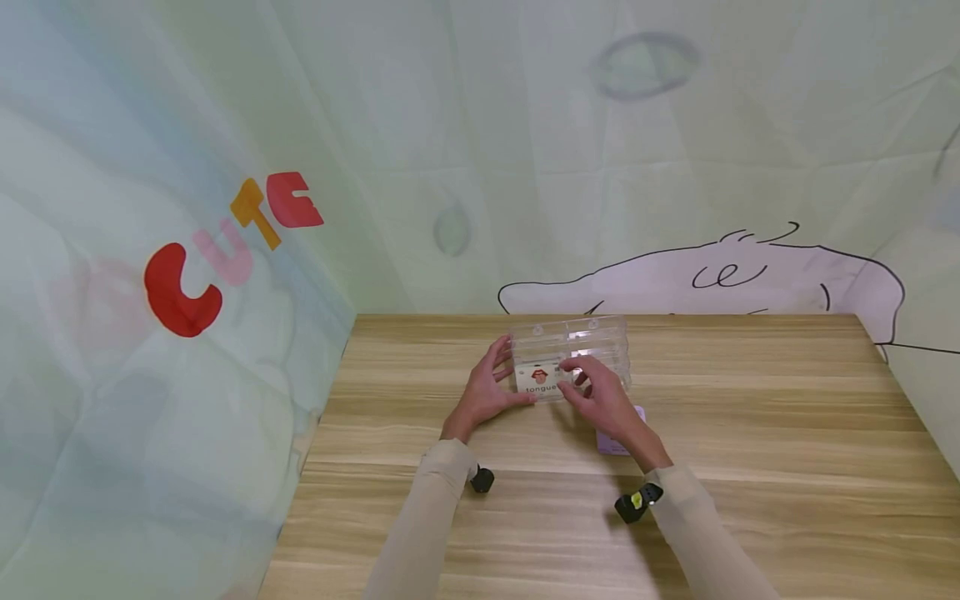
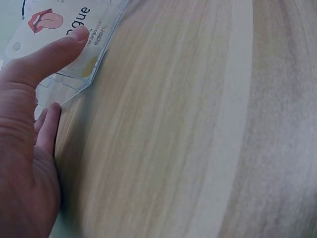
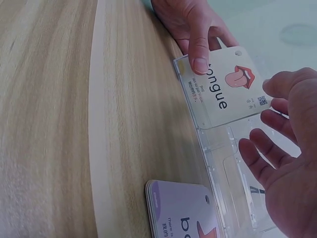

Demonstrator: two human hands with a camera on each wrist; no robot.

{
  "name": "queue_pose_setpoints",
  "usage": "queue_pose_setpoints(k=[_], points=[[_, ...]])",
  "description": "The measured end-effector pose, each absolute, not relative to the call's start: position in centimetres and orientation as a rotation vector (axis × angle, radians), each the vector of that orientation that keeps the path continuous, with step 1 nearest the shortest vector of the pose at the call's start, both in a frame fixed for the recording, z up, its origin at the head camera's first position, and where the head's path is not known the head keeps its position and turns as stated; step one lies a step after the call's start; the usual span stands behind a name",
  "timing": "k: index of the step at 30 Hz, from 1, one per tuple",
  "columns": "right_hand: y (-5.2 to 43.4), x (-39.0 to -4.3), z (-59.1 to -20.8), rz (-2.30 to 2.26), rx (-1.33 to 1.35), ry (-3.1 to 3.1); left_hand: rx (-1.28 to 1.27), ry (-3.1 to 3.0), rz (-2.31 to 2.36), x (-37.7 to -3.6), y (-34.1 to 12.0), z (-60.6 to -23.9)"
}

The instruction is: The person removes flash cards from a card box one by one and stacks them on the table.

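A white card [image 1: 538, 377] printed "tongue", with a picture of a mouth, lies in the front left compartment of a clear plastic tiered rack [image 1: 597, 327]. My left hand [image 1: 491, 387] grips the rack's left end. Its thumb [image 2: 59, 52] lies over the card's front, and its other fingers spread along the side. At the card's right edge is my right hand [image 1: 602, 404], one fingertip [image 3: 271, 88] at the corner by the QR code. The remaining fingers of that hand bend loosely beside the edge, over the rack's right part.
A stack of purple-edged cards [image 3: 181, 208] lies on the wooden table [image 1: 750, 417], in front of the rack and partly under my right forearm in the head view. Printed curtains [image 1: 420, 125] hang behind and to the left. Both wrists wear small black devices [image 1: 482, 479].
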State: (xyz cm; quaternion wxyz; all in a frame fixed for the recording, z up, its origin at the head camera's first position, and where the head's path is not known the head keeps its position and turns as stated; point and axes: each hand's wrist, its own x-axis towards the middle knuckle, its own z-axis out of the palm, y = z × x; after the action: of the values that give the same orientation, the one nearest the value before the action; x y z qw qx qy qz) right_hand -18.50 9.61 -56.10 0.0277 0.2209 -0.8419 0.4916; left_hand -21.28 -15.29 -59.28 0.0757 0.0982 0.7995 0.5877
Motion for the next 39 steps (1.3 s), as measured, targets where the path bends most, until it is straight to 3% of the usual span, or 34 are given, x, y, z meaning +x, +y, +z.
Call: queue_pose_setpoints(k=[39], points=[[8.1, -18.6, -57.1, 1.553, 0.812, -2.358, 0.296, 2.398, 1.770, -21.3, -15.3, -59.5]])
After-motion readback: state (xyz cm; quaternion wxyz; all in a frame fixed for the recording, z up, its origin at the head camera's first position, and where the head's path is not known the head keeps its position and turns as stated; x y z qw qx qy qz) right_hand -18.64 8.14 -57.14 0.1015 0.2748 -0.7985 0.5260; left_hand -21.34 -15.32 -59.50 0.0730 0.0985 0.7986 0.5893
